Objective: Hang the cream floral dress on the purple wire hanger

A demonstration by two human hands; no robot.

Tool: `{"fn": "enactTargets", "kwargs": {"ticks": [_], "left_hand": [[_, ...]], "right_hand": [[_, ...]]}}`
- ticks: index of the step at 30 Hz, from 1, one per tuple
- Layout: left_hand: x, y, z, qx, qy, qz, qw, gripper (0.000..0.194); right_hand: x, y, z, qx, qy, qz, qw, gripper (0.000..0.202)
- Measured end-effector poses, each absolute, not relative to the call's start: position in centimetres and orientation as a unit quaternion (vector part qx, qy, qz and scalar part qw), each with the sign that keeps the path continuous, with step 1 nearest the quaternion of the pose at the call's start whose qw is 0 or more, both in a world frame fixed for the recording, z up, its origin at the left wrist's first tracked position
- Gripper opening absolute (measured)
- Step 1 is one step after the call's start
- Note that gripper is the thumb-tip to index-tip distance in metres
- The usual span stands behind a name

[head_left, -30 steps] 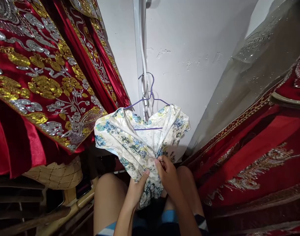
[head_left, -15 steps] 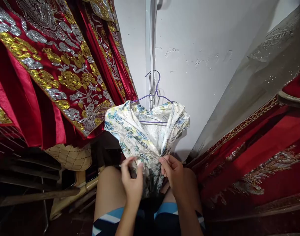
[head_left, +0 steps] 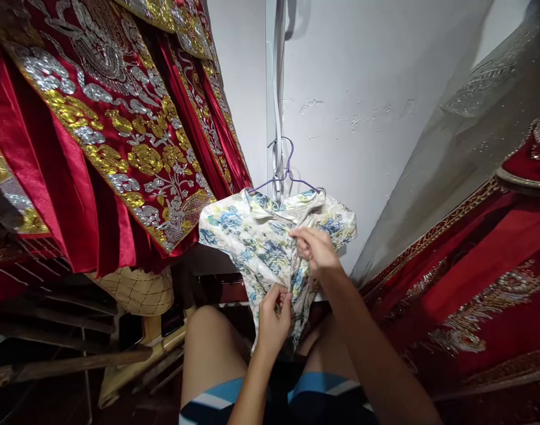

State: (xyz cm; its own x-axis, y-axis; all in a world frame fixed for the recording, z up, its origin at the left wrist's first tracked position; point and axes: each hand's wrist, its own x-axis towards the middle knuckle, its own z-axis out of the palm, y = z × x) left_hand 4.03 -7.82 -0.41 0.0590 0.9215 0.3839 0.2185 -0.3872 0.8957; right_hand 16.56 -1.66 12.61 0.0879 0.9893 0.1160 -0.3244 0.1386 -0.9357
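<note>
A short-sleeved floral dress in cream, blue and yellow hangs on a purple wire hanger. Its front edges meet along a line down the middle; the lower end is lost in shadow between the knees. My right hand pinches the dress high on that line, just below the collar; whether a zip pull sits between the fingertips is too small to see. Lower down, my left hand grips the cloth at the same line, near the waist.
Red garments with gold and silver sequins hang at the left. Beneath them stands a wooden chair. On the right are a red beaded garment and a sheer grey cover. A white strap runs down the pale wall.
My right hand has moved up the front from the waist towards the collar, and the gaping front has closed. My left hand, apart from the cloth before, now grips it at the waist.
</note>
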Motion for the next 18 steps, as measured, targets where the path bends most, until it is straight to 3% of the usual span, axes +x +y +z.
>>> {"fn": "enactTargets", "kwargs": {"ticks": [4,8,12,14,16,18], "left_hand": [[4.1,-7.2,-2.2,0.652,0.447,0.502,0.352,0.026],[3.7,-6.2,-1.0,0.661,0.437,0.494,0.358,0.021],[3.0,-3.8,5.6,0.671,0.387,0.556,0.301,0.020],[2.6,-2.2,10.1,0.662,0.368,0.620,0.206,0.026],[2.3,-0.5,14.1,0.700,0.338,0.616,0.128,0.031],[2.3,0.9,16.9,0.761,0.319,0.561,0.072,0.023]], "right_hand": [[16.7,1.4,17.1,-0.347,-0.428,0.502,0.667,0.015],[16.8,1.2,17.9,-0.340,-0.456,0.474,0.673,0.013],[17.2,0.3,17.1,-0.337,-0.483,0.453,0.669,0.011],[17.4,0.1,17.1,-0.333,-0.498,0.453,0.660,0.010],[17.6,0.2,17.3,-0.326,-0.518,0.445,0.653,0.010],[17.5,0.5,17.2,-0.324,-0.536,0.425,0.654,0.010]]}}
